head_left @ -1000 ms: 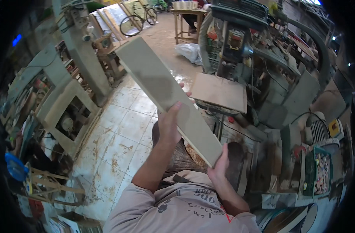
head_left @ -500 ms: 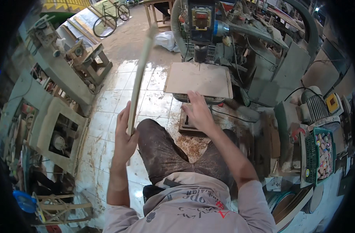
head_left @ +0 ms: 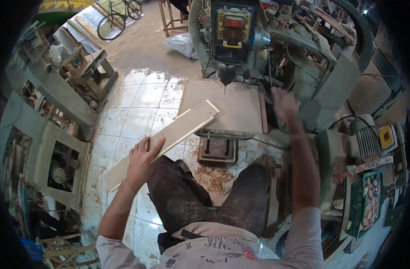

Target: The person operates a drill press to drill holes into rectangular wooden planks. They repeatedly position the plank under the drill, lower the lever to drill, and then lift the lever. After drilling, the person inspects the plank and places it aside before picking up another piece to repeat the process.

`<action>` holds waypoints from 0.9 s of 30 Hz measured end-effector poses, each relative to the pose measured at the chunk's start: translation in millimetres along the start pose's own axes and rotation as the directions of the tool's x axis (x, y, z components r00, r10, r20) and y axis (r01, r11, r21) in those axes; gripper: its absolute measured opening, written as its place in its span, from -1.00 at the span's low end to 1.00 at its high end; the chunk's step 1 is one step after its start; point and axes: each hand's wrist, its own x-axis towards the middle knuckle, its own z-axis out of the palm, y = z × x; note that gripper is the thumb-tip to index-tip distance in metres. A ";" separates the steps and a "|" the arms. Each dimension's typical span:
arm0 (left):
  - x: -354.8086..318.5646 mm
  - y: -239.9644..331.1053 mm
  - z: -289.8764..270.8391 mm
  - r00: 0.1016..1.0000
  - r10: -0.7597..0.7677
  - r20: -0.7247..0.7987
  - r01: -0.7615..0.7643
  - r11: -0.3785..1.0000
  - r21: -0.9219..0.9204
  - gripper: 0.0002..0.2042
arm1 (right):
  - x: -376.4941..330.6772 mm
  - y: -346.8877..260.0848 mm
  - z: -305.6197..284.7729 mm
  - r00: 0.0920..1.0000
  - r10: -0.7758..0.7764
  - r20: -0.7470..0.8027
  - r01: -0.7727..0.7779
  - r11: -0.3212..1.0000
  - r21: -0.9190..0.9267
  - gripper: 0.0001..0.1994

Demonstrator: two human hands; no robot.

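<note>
A long, pale wooden board (head_left: 182, 125) slants from lower left to upper right, with a small dark hole or mark near its far end. My left hand (head_left: 143, 157) is closed on its near half, fingers across the upper face. The far end lies over the flat work plate (head_left: 245, 107) of a drill press (head_left: 234, 33); whether it touches is unclear. Above the plate, the thin drill bit (head_left: 225, 89) points down, apart from the board. To the right of the plate is my right hand (head_left: 286, 105), raised and smeared by motion, its fingers unclear.
Sawdust (head_left: 216, 177) covers the floor by the drill press's base (head_left: 217, 154). At right, a green basket (head_left: 358, 208) holds many small colourful pieces, near a ribbed motor (head_left: 366, 141). Workshop machines line the left; a bicycle (head_left: 113, 24) stands at the back.
The board has swung from nearly upright down to a slant, its far end now over the plate. My right hand has left the plate's front edge and moved right.
</note>
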 end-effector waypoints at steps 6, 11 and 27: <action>55.6 0.5 12.7 0.994 0.098 0.039 -0.101 0.988 0.113 -0.20 | 63.6 16.6 -129.0 0.926 -0.114 -0.359 0.323 0.731 0.601 -0.34; 76.9 -12.6 22.3 0.994 0.099 0.049 -0.105 0.985 0.137 -0.21 | 137.3 -71.2 -213.0 0.880 0.050 -0.472 0.454 0.204 0.867 -0.42; 123.2 -16.1 33.1 0.982 0.184 0.043 -0.188 0.977 0.103 -0.21 | 131.2 -116.1 -262.2 0.797 -0.131 -0.589 0.590 -0.037 0.806 -0.70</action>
